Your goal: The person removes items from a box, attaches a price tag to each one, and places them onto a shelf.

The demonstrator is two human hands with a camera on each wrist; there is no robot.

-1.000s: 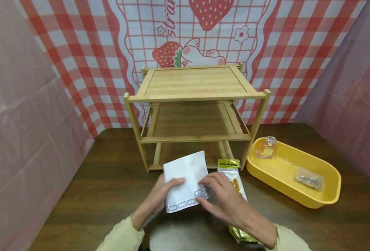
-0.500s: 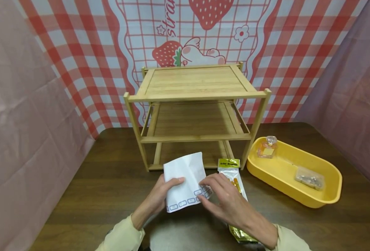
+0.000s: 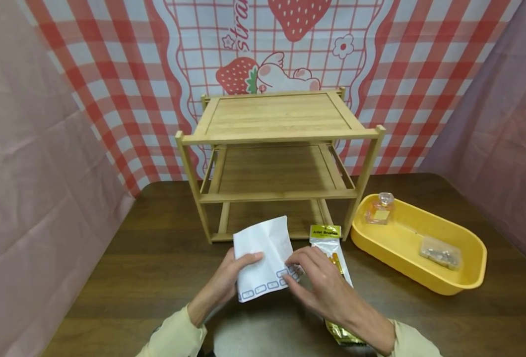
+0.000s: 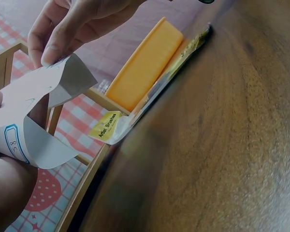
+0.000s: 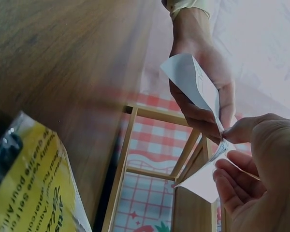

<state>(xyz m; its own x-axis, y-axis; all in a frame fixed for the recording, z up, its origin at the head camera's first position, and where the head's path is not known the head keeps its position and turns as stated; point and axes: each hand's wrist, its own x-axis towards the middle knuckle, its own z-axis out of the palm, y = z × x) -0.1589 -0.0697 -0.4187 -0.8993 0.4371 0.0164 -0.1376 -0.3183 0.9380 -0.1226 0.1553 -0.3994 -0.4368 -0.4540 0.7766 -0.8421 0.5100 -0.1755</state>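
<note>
Both hands hold a white sheet of paper (image 3: pixel 265 253) above the front of the table. Small blue-outlined label boxes line its lower edge. My left hand (image 3: pixel 220 285) grips its left side, thumb on top and fingers behind. At the lower right edge my right hand (image 3: pixel 323 282) pinches the paper between thumb and fingers, by the printed boxes. In the left wrist view the paper (image 4: pixel 34 104) is bent and curls at its ends. Partly under the right forearm lies a packet of artist brushes (image 3: pixel 327 248) with a yellow header.
A three-tier wooden shelf (image 3: pixel 276 134) stands behind the hands. On the right, a yellow basin (image 3: pixel 424 267) holds a perfume bottle (image 3: pixel 380 210) and a small clear box (image 3: pixel 440 253) of metal-looking pieces. Checked cloth hangs behind the dark wooden table (image 3: pixel 124 277).
The paper's upper right corner has shifted slightly left and bends more along the middle. Both hands keep their hold in nearly the same place.
</note>
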